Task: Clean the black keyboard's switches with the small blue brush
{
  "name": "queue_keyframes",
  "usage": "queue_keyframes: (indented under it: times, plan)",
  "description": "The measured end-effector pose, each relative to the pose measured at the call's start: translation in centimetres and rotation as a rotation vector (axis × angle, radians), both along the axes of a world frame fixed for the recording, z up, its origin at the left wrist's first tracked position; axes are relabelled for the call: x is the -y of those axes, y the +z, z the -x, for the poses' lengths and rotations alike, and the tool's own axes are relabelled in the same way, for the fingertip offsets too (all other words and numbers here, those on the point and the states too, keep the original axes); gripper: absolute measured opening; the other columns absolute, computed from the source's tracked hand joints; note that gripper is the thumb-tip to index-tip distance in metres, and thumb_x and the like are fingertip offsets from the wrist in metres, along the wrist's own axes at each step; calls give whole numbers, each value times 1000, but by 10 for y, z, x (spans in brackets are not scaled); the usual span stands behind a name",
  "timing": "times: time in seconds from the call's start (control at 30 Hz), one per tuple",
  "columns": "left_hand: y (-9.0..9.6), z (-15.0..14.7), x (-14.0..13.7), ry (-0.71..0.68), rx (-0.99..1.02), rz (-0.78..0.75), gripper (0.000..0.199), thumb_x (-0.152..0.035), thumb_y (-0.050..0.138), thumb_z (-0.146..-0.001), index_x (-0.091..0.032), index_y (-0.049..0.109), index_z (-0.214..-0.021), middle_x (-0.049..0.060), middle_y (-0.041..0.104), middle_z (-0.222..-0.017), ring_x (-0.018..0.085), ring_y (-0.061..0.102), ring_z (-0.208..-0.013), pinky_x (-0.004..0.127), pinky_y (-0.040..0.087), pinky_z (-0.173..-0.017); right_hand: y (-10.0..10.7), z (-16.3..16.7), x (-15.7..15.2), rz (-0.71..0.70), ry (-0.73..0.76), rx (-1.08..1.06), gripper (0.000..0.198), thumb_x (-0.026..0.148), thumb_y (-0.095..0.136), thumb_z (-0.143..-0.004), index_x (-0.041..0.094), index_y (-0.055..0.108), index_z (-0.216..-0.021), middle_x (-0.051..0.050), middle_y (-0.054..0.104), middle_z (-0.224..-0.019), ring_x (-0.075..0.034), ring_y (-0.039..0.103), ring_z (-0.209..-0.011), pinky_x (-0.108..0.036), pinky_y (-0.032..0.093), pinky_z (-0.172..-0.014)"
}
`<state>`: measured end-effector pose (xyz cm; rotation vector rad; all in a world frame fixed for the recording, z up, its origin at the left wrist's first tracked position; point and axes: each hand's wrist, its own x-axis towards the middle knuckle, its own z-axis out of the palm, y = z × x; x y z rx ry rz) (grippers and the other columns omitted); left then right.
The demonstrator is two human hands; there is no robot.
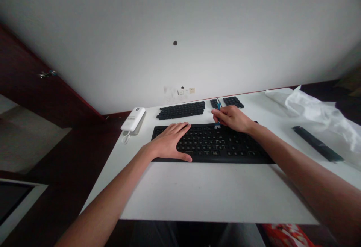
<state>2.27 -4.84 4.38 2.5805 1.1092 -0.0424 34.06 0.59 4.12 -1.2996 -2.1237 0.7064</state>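
Nearest the front edge of the white counter (pixel 203 194) lies a black keyboard (pixel 210 143), set square to that edge and a little right of the middle. The left hand (pixel 170 141) rests flat on the keyboard's left end, palm down, fingers (pixel 180 128) spread and released, grasping nothing, thumb along the keyboard's near rim. The right hand (pixel 232 118) sits over the keyboard's far edge, right of centre, its fingers clenched in a pinch on a small blue tool (pixel 218 107) whose lower tip (pixel 217 125) touches the top row of keys. Toward the right edge a long black strip (pixel 317 143) lies at an angle, with crumpled white plastic (pixel 318 113) beyond it at the far right corner. Past the keyboard, near the far edge, loose black keycaps stand in keyboard order: a wide block (pixel 182 110) behind the left hand, then two small blocks (pixel 227 102) just behind the right hand. At the far left corner lies a white power bank (pixel 133 119), its cord looped at the near end.
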Motion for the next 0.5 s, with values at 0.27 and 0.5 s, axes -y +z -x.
queue_keyframes:
  times: [0.27, 0.5]
  plan:
    - [-3, 0, -1, -4, 5, -1, 131, -100, 57, -75, -25, 7, -170, 10, 7, -174, 39, 8, -160, 54, 15, -132, 0, 0, 0, 34, -17, -18, 64, 70, 41, -101, 21, 66, -68, -4, 58, -58, -17, 52, -56, -38, 40, -64]
    - [-2, 1, -1, 4, 12, 7, 131, -99, 58, -76, -22, 9, -170, 10, 7, -175, 38, 8, -160, 53, 16, -133, 0, 0, 0, 51, -50, -35, 63, 70, 43, -100, 21, 66, -67, -3, 58, -55, -16, 50, -52, -38, 40, -61]
